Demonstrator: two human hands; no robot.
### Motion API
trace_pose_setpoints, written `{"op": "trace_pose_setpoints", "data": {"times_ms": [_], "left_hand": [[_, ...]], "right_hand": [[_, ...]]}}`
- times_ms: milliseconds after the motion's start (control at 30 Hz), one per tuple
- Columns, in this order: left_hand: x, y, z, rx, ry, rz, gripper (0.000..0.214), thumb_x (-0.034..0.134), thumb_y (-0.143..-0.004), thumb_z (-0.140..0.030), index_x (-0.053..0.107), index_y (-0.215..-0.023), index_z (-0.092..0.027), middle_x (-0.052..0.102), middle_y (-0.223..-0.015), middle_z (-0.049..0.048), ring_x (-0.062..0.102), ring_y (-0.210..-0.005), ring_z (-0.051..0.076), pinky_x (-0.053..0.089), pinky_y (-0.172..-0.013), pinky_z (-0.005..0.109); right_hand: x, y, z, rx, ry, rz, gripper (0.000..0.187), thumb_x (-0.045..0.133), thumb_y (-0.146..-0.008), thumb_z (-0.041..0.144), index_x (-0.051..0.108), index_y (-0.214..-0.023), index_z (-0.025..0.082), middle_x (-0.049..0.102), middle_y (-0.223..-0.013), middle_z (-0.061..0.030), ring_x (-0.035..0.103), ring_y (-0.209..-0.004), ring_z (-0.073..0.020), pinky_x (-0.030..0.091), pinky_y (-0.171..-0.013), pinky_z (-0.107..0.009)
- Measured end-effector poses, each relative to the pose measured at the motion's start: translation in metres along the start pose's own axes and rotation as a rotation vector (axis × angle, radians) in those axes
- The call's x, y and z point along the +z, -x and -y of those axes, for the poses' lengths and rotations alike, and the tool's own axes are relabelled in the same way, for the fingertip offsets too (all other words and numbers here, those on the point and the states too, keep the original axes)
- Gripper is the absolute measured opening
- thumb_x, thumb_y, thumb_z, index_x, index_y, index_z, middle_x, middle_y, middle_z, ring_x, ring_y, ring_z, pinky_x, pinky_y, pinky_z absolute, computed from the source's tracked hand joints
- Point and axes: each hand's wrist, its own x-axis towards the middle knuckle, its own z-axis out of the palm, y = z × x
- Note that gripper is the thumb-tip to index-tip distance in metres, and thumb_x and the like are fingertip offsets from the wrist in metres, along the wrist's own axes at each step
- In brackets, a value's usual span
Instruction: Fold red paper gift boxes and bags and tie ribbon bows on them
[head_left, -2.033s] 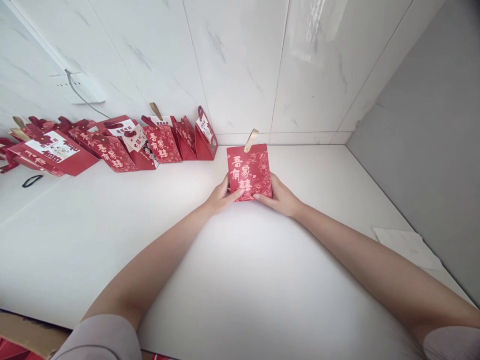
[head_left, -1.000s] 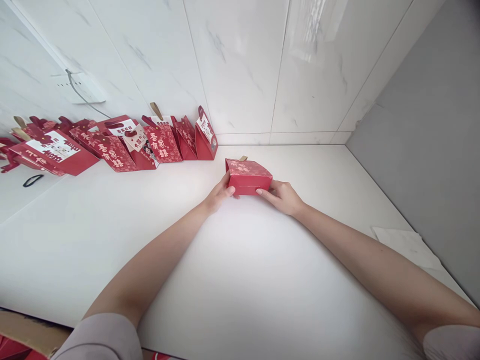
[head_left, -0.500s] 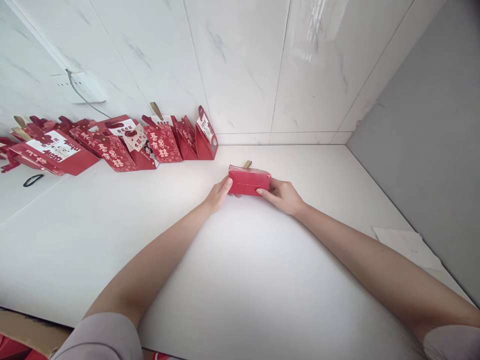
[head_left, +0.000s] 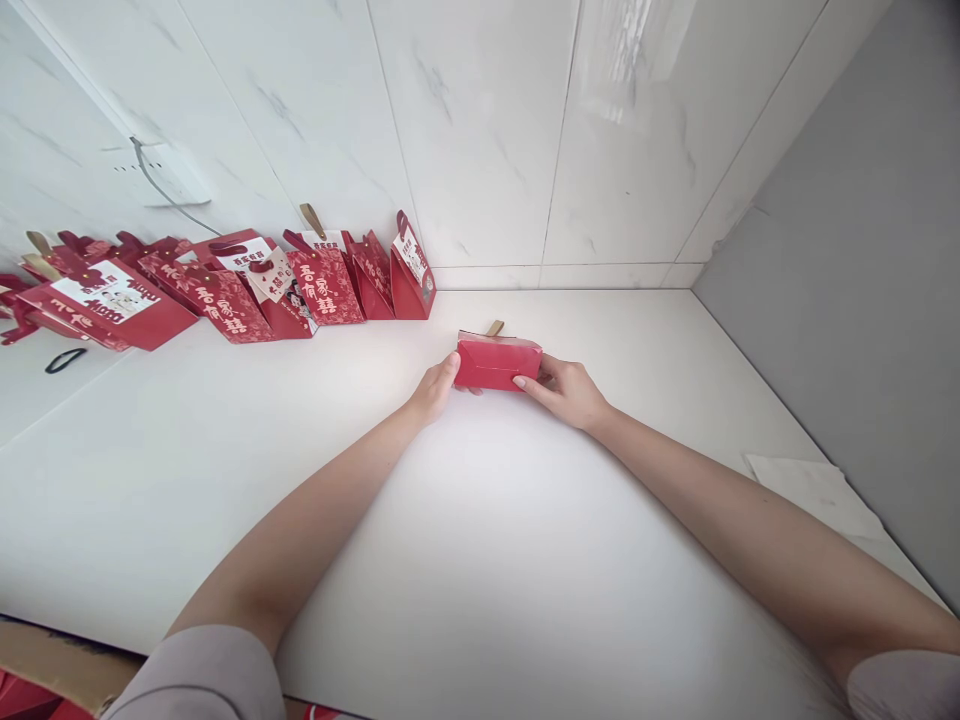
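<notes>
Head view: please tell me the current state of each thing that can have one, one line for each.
Held red box: tilted, closed bottom facing the camera.
Left hand: gripping the box's left end.
Right hand: gripping the box's right end, thumb on the bottom.
Red boxes at left: assembled, crowded together, some leaning.
Black loop: lying flat.
White sheet: lying flat.
Cable: running down from the wall outlet.
Cardboard carton: open, partly out of view.

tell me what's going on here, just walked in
A person's left hand and right hand are holding a small red box by its two ends, over a white table. Its plain side faces the camera, and a gold loop shows at its far edge. More red boxes with loops are grouped on the left, near the tiled wall.
</notes>
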Motion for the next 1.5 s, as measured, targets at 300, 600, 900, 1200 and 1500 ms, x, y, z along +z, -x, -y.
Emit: {"op": "trace_pose_setpoints", "data": {"times_ms": [300, 600, 900, 1200, 1500], "left_hand": [[0.001, 0.000, -0.002, 0.007, -0.010, -0.005, 0.077, 0.016, -0.092, -0.067, 0.063, -0.116, -0.011, 0.074, -0.086, 0.0121, 0.068, -0.084, 0.023, 0.048, -0.073, 0.033], [0.001, -0.001, -0.001, 0.014, -0.003, -0.004, 0.078, 0.017, -0.092, -0.068, 0.061, -0.119, -0.011, 0.074, -0.087, 0.0123, 0.068, -0.083, 0.023, 0.049, -0.073, 0.033], [0.001, 0.000, -0.002, 0.017, -0.003, -0.005, 0.077, 0.017, -0.092, -0.067, 0.060, -0.121, -0.011, 0.074, -0.089, 0.0129, 0.068, -0.084, 0.022, 0.049, -0.073, 0.032], [0.002, 0.002, -0.006, -0.001, 0.010, -0.015, 0.072, 0.021, -0.092, -0.067, 0.051, -0.129, -0.014, 0.072, -0.102, 0.0132, 0.069, -0.082, 0.021, 0.050, -0.073, 0.031], [0.001, -0.005, 0.005, 0.024, 0.093, -0.046, 0.076, 0.017, -0.089, -0.071, 0.046, -0.134, -0.017, 0.062, -0.122, 0.0151, 0.064, -0.098, 0.023, 0.051, -0.070, 0.030]], "right_hand": [[0.000, -0.001, -0.001, 0.002, 0.005, 0.004, 0.038, 0.054, -0.090, 0.051, 0.062, -0.109, 0.019, 0.072, -0.093, -0.0048, 0.068, -0.080, -0.0207, 0.052, -0.075, -0.032], [0.000, 0.000, 0.001, 0.004, 0.005, 0.010, 0.039, 0.054, -0.090, 0.051, 0.062, -0.110, 0.019, 0.072, -0.094, -0.0052, 0.067, -0.081, -0.0208, 0.052, -0.076, -0.032], [0.000, -0.001, 0.000, 0.006, 0.012, 0.011, 0.039, 0.054, -0.090, 0.052, 0.062, -0.110, 0.020, 0.072, -0.095, -0.0050, 0.068, -0.082, -0.0207, 0.053, -0.077, -0.032], [0.000, -0.002, 0.001, -0.032, 0.009, -0.070, 0.042, 0.052, -0.090, 0.053, 0.056, -0.117, 0.020, 0.069, -0.093, -0.0057, 0.065, -0.077, -0.0198, 0.054, -0.073, -0.033], [0.002, -0.002, -0.001, -0.186, 0.034, -0.225, 0.051, 0.054, -0.091, 0.037, 0.041, -0.139, 0.026, 0.052, -0.122, -0.0103, 0.061, -0.084, -0.0172, 0.059, -0.067, -0.030]]}}
